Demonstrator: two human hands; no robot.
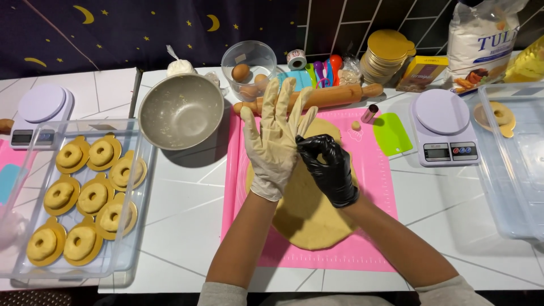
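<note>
White tiled table (187,215) carries a pink mat (374,170) near its middle, with a flat round of dough (309,218) on it; the left hand (275,141), in a cream glove, is spread wide above the dough; the right hand (328,167), in a black glove, pinches the cream glove's edge; a clear tub (133,226) at the left edge holds dough rings on gold cards; a steel bowl (181,110) holds only crumbs; a clear bowl (249,62) at the back edge holds eggs; another tub (510,170) is cut off at the right edge.
</note>
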